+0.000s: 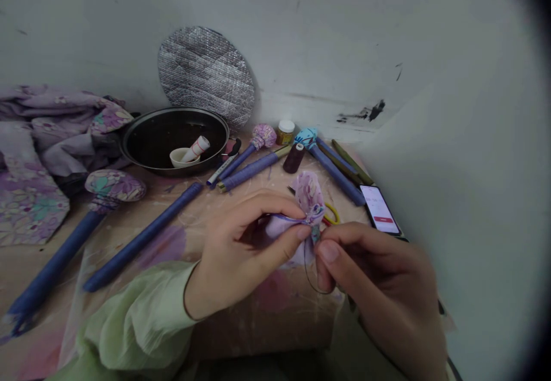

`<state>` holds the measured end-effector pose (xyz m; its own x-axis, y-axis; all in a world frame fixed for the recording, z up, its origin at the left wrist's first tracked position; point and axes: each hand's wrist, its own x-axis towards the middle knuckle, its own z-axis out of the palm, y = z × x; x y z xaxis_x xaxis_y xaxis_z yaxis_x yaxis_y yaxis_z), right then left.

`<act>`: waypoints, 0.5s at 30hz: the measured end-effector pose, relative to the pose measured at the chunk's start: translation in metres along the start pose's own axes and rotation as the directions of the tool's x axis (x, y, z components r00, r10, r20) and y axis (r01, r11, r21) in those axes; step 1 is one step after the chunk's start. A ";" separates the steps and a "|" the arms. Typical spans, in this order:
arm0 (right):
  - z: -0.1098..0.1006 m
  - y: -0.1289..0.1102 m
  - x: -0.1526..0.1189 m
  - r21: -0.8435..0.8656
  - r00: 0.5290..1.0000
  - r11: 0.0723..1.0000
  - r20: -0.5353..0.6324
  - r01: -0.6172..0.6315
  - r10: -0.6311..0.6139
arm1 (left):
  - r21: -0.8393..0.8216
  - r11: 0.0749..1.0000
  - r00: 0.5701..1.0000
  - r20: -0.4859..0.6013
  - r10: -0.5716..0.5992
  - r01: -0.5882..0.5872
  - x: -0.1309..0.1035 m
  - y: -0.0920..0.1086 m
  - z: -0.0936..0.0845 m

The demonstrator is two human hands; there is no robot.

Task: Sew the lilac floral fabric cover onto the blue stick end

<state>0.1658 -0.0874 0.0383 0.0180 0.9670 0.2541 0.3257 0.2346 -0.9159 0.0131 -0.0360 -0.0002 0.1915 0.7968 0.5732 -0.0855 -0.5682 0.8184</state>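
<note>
A small piece of lilac floral fabric (309, 190) is gathered between the thumb and index finger of my left hand (253, 243). Close against its right edge, my right hand (374, 278) has its thumb and fingers pinched together; what they grip is hidden. A dark thread (306, 266) hangs in a loop below the fabric, running toward my right fingers. Behind the cloth, yellow-handled scissors (332, 213) show partly on the table. A spool of dark thread (294, 158) stands just beyond the fabric.
Blue-wrapped sticks, including one with a floral padded head (114, 186), lie across the covered table (181, 249). A black pan (142, 140) holds a white cup. A silver round mat (206, 71) leans on the wall. At right lies a phone (379, 209); floral cloth (26, 186) is heaped left.
</note>
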 end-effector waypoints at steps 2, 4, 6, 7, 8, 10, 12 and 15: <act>0.000 0.000 0.000 0.011 1.000 1.000 -0.001 -0.010 0.010 | 0.007 1.000 1.000 -0.001 0.011 -0.011 0.000 0.001 0.000; 0.001 0.000 0.001 0.022 1.000 1.000 0.005 -0.013 0.013 | 0.005 1.000 1.000 -0.005 0.011 -0.011 -0.001 0.001 0.000; 0.001 0.000 0.001 0.030 1.000 1.000 0.012 -0.010 0.009 | -0.004 1.000 1.000 -0.005 -0.003 0.003 -0.001 0.002 0.001; 0.001 0.000 0.001 0.031 1.000 0.999 0.016 -0.010 0.009 | -0.009 1.000 1.000 -0.003 -0.009 0.009 -0.001 0.002 0.001; 0.001 0.001 0.001 0.035 1.000 0.999 0.017 -0.011 0.011 | -0.012 1.000 1.000 -0.003 -0.010 0.010 -0.001 0.002 0.001; 0.001 0.002 0.001 0.048 1.000 0.999 0.006 -0.011 0.011 | -0.013 1.000 1.000 -0.009 -0.002 0.002 -0.001 0.001 0.001; 0.002 0.002 0.000 0.053 1.000 0.999 0.001 -0.011 0.011 | -0.005 0.999 0.999 -0.023 0.032 -0.032 0.000 0.000 0.001; 0.003 0.002 -0.001 0.034 1.000 0.999 -0.002 -0.002 0.002 | 0.039 0.993 0.993 -0.036 0.110 -0.109 0.001 -0.001 0.001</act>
<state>0.1638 -0.0874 0.0357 0.0202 0.9672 0.2531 0.2929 0.2364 -0.9265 0.0145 -0.0352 -0.0005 0.1457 0.7360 0.6611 -0.0676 -0.6593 0.7489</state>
